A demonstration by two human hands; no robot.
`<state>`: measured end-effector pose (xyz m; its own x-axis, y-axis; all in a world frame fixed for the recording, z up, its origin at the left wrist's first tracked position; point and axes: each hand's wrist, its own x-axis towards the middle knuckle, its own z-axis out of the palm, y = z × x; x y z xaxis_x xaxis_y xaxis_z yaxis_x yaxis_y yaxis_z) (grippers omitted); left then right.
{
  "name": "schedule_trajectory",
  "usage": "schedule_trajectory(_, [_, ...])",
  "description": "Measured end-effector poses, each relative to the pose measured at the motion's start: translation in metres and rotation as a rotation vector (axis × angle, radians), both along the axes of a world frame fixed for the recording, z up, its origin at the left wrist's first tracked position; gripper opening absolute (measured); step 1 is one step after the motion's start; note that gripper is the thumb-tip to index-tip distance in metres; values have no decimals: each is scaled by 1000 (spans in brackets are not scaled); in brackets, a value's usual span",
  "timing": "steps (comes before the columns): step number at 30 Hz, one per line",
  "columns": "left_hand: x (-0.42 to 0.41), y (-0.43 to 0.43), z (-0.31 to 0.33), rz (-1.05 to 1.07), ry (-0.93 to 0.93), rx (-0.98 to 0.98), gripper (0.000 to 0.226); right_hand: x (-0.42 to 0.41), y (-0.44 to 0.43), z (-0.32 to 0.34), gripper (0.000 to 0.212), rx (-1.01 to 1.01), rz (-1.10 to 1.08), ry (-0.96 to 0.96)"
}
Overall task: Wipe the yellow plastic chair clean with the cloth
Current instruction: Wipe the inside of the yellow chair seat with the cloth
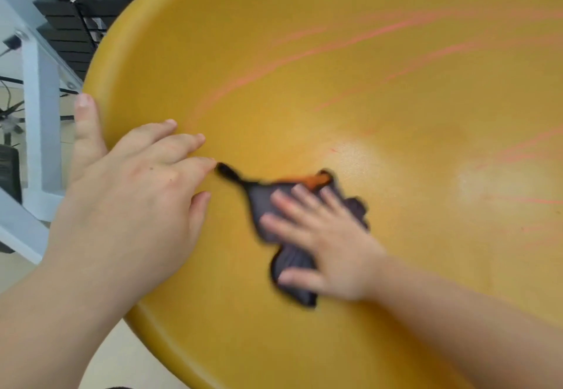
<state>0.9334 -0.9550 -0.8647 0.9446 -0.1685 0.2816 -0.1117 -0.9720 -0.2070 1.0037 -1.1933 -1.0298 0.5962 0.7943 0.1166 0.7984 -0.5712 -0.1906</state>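
The yellow plastic chair [350, 90] fills most of the view, its curved seat streaked with pink-red marks [304, 56]. My left hand [134, 193] grips the seat's left rim, thumb outside the edge and fingers lying on the inside. My right hand [323, 239] presses flat, fingers spread, on a dark purple-grey cloth [265, 205] with an orange patch and a dark corner tail, low in the middle of the seat. The hand and cloth are blurred by motion.
A white metal frame [39, 132] stands left of the chair. Black equipment and cables [70, 19] sit at the top left. Pale floor [18, 269] shows below the chair's left edge.
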Motion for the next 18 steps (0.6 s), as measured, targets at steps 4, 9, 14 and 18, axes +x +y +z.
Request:
schedule_trajectory(4, [-17,-4,-4,-24,-51,29,33,103,-59,3,88,-145,-555,-91])
schedule_trajectory(9, [-45,-2,-16,-96,-59,-6,32,70,-3,7,88,-3,-606,91])
schedule_trajectory(14, [-36,-6,-11,-34,-6,34,42,-25,32,11,78,36,113,92])
schedule_trajectory(18, [-28,-10,-11,11,-19,12,45,39,-38,-8,79,-40,-18,-82])
